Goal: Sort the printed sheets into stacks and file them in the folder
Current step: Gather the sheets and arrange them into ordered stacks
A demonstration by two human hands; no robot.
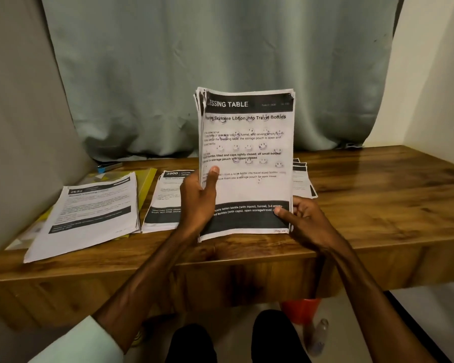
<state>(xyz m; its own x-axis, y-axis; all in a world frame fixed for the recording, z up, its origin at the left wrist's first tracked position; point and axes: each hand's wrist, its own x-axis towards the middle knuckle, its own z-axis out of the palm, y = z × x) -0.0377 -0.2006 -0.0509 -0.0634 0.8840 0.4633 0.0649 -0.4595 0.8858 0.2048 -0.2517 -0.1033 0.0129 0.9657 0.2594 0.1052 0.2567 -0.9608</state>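
I hold a stack of printed sheets [249,163] upright, its lower edge near the wooden table [378,203]; the top page is headed "DRESSING TABLE". My left hand [198,203] grips its left edge, thumb on the front. My right hand [303,218] pinches the lower right corner. A stack headed "2652" [89,213] lies at the left on a yellow folder [146,184]. A stack headed "3800" [165,203] lies in the middle, partly behind my left hand. More sheets [303,179] lie fanned behind the held stack, mostly hidden.
A grey-green curtain [194,74] hangs behind the table and a wall closes the left side. A small blue object [109,166] lies at the table's back left. Under the table stand an orange bucket [300,309] and a clear bottle [316,336], beside my knees.
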